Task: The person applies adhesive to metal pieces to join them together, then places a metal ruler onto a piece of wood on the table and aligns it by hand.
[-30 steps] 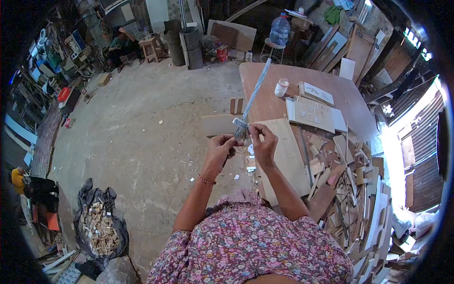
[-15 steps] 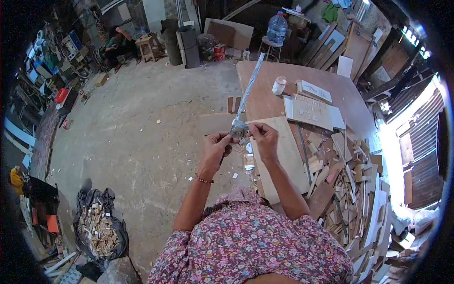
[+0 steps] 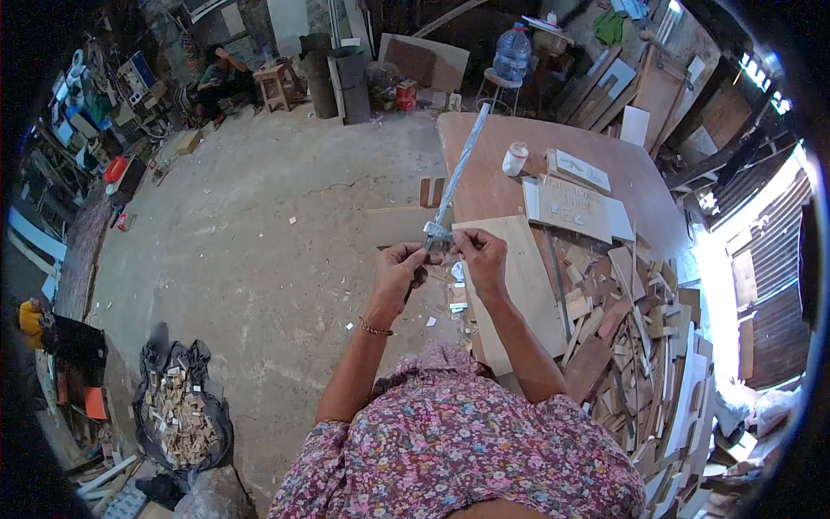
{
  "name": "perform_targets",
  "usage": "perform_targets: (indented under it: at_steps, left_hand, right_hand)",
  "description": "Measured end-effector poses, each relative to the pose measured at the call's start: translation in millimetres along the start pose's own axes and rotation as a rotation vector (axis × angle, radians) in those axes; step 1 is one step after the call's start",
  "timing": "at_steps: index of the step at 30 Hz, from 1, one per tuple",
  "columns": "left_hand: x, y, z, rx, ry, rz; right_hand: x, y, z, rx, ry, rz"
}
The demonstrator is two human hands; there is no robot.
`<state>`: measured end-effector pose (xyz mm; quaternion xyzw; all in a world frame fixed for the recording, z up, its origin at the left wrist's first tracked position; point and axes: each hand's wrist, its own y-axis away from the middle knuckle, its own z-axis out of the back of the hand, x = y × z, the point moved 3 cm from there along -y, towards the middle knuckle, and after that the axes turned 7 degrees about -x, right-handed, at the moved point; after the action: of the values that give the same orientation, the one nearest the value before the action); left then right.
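A long, narrow, silvery sword-shaped piece [image 3: 460,169] stands upright before me, leaning to the right at the top. Its wider knob-like part [image 3: 437,231] looks wrapped in shiny, partly clear material. My left hand [image 3: 400,268] is closed around the lower end, with thumb and fingers pinching just below that wider part. Close against its right side, my right hand [image 3: 482,259] has thumb and forefinger pressed together in a pinch. Whatever sits between those fingertips is too small to make out.
A wooden table [image 3: 484,138] holds a white jar [image 3: 515,159] and lettered boards [image 3: 571,208]. Wood offcuts [image 3: 618,303] are heaped at right. A black sack of scraps [image 3: 226,424] lies on the floor at left. Another person [image 3: 212,86] sits at the back left, near a stool [image 3: 275,86].
The silvery piece has tipped slightly further right at its top, and its wider part has turned a little. Both hands keep nearly the same place. The whole view has shifted slightly.
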<state>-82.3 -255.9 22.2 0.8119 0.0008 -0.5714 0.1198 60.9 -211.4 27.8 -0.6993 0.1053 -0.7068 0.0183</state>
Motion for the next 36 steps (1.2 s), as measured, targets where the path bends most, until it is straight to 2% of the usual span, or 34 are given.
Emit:
perform_targets:
  at_steps: [4,11,13,17,21,25,27,29,31,32,33,34,36]
  left_hand:
    - [-5,4,-7,0.036,-0.06,0.002]
    - [2,1,-5,0.022,-0.037,0.027]
    - [2,2,-7,0.031,-0.057,0.048]
    - [4,1,-7,0.044,-0.043,0.025]
    - [3,0,-6,0.03,-0.035,0.043]
    - [-1,3,-8,0.064,-0.042,0.034]
    - [2,2,-7,0.057,0.01,0.072]
    - [1,0,-5,0.046,0.067,0.102]
    - [0,1,-4,0.069,0.202,0.213]
    - [1,1,-1,0.068,0.202,0.212]
    - [3,0,-1,0.169,0.318,0.269]
    - [3,1,-2,0.273,0.432,0.326]
    - [1,4,-3,0.281,0.441,0.368]
  right_hand:
    - [12,-11,4,-0.108,-0.009,0.045]
    - [-5,-3,0,-0.004,0.119,0.03]
    - [-2,-13,5,-0.115,0.144,0.073]
    - [5,-19,9,-0.126,0.204,0.1]
    - [-2,-5,3,0.01,0.102,0.075]
    - [6,-14,7,-0.125,0.186,0.06]
    - [6,-16,4,-0.151,0.137,0.266]
    - [6,-6,4,-0.082,0.184,0.258]
    - [15,4,2,-0.168,0.519,0.617]
    - [17,6,3,-0.13,0.471,0.641]
    - [15,3,3,-0.13,0.47,0.641]
    - [12,-2,5,-0.198,0.449,0.701]
    - [10,-15,10,-0.275,0.427,0.763]
